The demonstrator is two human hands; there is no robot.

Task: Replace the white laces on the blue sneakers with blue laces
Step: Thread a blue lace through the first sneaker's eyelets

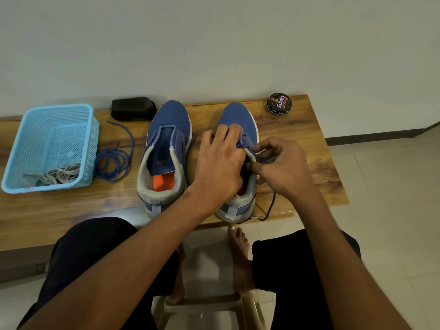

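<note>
two hands at work: left hand laid over the right blue mesh sneaker, fingers bent onto its lacing; right hand at 3 o'clock of it, pinching the thin blue lace, tail trailing toward 5 o'clock. two sneakers on the wooden bench; left blue mesh sneaker unlaced. one coiled blue lace at its 9 o'clock. one light-blue plastic basket with grey-white laces. farthest: one black block, one round polish tin.
</note>
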